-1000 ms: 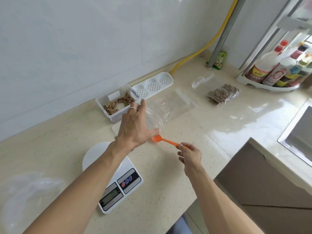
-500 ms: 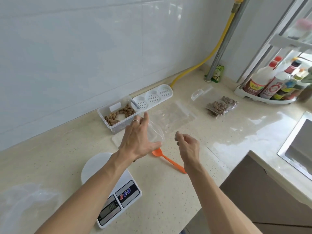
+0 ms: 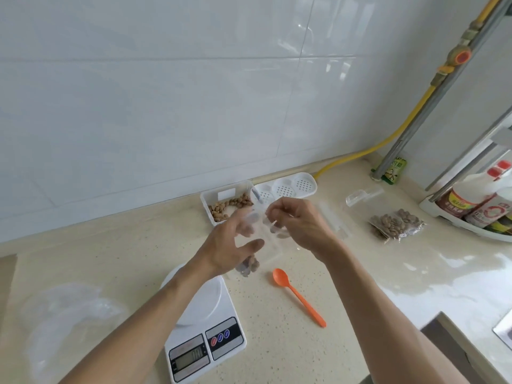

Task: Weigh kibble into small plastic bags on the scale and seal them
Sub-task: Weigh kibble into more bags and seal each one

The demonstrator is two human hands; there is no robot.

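A pale speckled countertop [image 3: 138,261] is seen below a wall of glossy white tiles [image 3: 166,92]. At the far left, crumpled clear plastic [image 3: 66,322] lies on the counter. Nearer the middle, a white digital scale [image 3: 202,328] is set with its display toward the viewer; nothing rests on its round platform.

Above the scale's far edge, a small clear plastic bag [image 3: 263,239] is held up in the air between both hands, with a few pieces of kibble [image 3: 249,268] gathered at its bottom. The left hand [image 3: 232,245] is blurred; its fingers and thumb are curled about the bag's left side. The bag's upper edge is pinched by the curled fingers of the right hand [image 3: 299,223].

Behind the hands, by the wall, a clear container [image 3: 230,199] holding loose kibble is placed, and a white perforated tray [image 3: 288,185] lies just beside it on the right. An orange spoon [image 3: 299,296] lies on the counter below the right hand, untouched. An empty clear bag [image 3: 335,217] lies flat to the right of the hands. Farther right, a filled bag of kibble [image 3: 396,224] rests on the counter, well apart from the scale. At the right edge, bottles [image 3: 476,200] stand in a white rack, and a yellow hose [image 3: 393,134] is run along a grey pipe.
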